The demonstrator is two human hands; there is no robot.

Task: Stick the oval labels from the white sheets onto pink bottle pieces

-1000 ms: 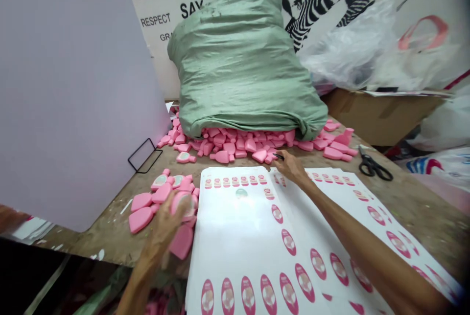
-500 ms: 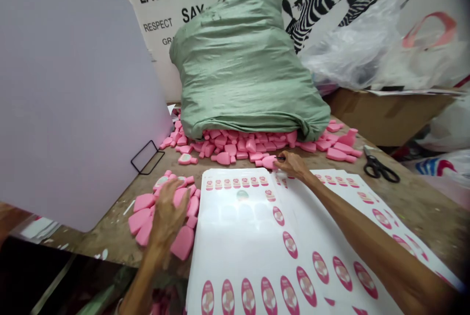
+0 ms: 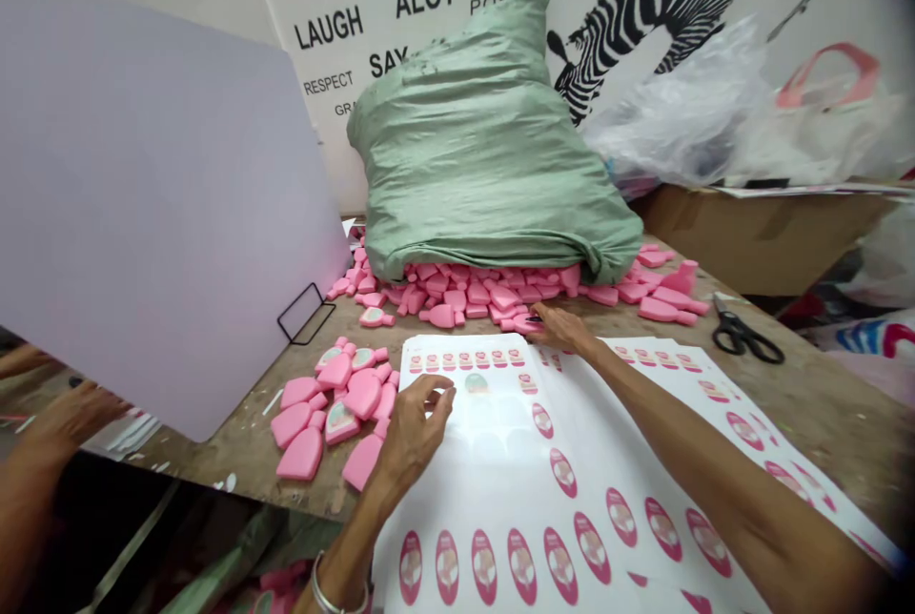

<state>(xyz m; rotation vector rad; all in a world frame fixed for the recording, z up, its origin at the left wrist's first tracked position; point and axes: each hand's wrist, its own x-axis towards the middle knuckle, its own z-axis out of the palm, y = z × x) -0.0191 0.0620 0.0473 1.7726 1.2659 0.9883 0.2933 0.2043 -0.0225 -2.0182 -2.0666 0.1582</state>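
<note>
Over the left edge of the sticker sheet, my left hand hovers with loosely curved fingers, thumb and forefinger slightly apart, nothing visible between them. A round pale green sticker lies just right of its fingertips. At the far edge of the sheets my right hand is closed around a thin black tool, mostly hidden by the fingers. The tool's tip is at a pink bottle. Left of the sheet lies a small heap of pink bottles, several with pale green labels.
A green sack stands behind, with many pink bottles at its base. Black scissors lie right. A pale upright panel and black wire stand are left. Another person's hand shows beyond the panel.
My left hand has left the pink bottle heap and moved right over the sticker sheet. My right hand stays near the same spot. Another person's hand has come into view at left.
</note>
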